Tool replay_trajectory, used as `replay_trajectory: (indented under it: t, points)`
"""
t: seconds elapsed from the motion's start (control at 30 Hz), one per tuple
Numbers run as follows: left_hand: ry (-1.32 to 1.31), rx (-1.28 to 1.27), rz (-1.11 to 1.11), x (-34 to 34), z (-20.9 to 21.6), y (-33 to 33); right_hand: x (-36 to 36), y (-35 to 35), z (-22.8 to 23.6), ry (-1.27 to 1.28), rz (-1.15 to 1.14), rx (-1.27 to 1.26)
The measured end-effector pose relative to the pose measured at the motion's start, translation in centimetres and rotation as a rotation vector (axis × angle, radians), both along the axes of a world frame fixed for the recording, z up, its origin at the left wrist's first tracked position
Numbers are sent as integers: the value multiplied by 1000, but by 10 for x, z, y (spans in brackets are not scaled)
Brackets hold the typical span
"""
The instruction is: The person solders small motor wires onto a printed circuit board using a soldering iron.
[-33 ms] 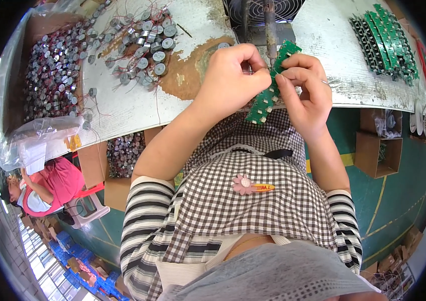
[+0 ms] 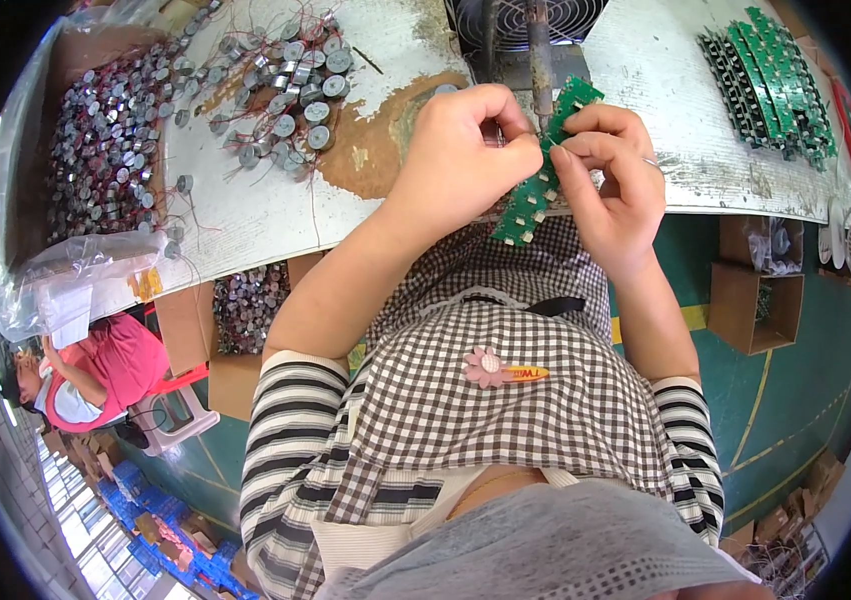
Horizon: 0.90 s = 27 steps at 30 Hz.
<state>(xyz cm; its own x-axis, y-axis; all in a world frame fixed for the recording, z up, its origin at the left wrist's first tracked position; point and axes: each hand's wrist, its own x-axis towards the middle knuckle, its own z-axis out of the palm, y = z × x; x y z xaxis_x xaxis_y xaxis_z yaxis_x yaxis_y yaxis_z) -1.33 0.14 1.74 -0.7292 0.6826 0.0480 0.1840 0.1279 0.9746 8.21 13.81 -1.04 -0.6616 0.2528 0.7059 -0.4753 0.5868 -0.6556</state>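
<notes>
Brown cardboard box holds heaped metal cylinders; left fingers and right fingers pinch a green circuit board.

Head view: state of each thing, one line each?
Left hand: curled, grip hidden
Right hand: fingers bent, at the circuit board
Circuit board: slanted, partly covered by left hand
Loose metal parts: heaped, wires trailing
Left box: open, piled with similar parts
Other circuit boards: lined up in rows
Black fan: spinning or not, unclear
Tabletop: worn

Fan cropped, circuit board seemingly part-hidden
</notes>
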Motion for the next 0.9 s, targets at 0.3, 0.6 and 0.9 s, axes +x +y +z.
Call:
replay_trajectory:
  t: [0.3,0.6,0.9]
  points:
    - [-74,-31,18,2,-1,-5,6,-7,-3,-61,7,-40]
    - [9,-3,-32,-1,-5,-2,4,-8,0,-39,-78,-8]
    - [59,-5,-61,4,-7,-4,11,-10,-6,-41,-62,-37]
